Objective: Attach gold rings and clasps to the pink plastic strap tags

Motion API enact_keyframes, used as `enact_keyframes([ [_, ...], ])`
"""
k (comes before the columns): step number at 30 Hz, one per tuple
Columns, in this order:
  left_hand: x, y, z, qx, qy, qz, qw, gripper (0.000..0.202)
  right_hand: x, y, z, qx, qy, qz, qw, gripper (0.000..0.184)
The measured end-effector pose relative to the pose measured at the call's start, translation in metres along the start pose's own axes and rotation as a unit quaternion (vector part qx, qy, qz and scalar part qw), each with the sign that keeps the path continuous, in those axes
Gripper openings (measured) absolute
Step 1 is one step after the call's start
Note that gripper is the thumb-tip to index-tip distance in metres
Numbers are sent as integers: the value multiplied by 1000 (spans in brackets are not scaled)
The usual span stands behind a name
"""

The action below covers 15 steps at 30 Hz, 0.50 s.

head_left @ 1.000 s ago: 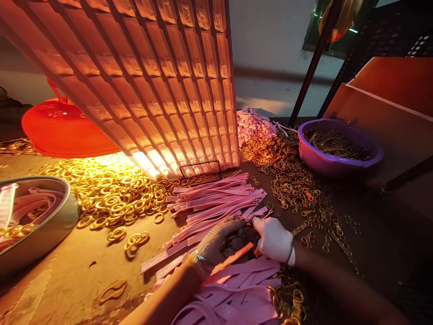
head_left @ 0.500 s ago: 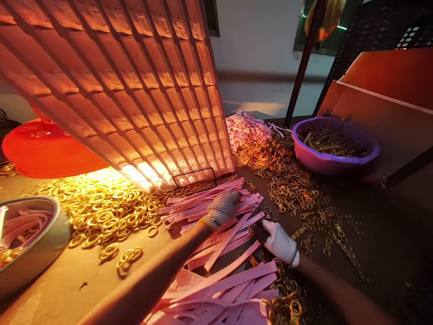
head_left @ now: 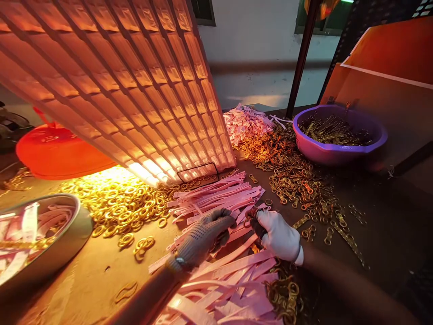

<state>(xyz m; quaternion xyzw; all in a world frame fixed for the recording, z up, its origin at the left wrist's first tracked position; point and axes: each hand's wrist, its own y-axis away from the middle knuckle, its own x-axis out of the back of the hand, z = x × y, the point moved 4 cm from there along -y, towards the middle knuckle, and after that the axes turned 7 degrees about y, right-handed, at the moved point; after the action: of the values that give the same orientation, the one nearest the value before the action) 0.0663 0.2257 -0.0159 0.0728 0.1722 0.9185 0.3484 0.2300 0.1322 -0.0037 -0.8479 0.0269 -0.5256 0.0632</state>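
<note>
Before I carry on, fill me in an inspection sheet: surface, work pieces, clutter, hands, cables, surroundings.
Surface: brown table, brightly lit at left, dark at right.
Work pieces: pink straps in loose heaps, under and around the hands; gold rings piled at left; metal clasps strewn at right.
Clutter: tub at left holding straps and rings; purple basin at right holding metal pieces.
Hands: left hand gloved, over the straps, fingers curled; right hand gloved, beside it, fingers bent. Grip unclear on both.
Cables: nothing seen.
Surroundings: red shade, ribbed panel, wall behind.
</note>
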Motion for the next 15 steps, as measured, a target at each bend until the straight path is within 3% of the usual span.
enact_keyframes([
  [2,-9,26,-10,49,116,5,992,42,0,0,-16,4,46,-36,998,20],
  [4,-18,42,-18,59,167,22,984,47,-3,2,-29,8,95,-58,994,19],
  [9,-30,51,-34,32,208,52,976,47,-17,15,-48,56,178,-69,980,23],
  [12,-31,50,-40,26,151,49,987,42,-23,19,-47,55,218,-74,971,19],
  [15,-29,50,-34,-64,-18,83,994,33,-26,18,-46,67,239,-60,967,16],
])
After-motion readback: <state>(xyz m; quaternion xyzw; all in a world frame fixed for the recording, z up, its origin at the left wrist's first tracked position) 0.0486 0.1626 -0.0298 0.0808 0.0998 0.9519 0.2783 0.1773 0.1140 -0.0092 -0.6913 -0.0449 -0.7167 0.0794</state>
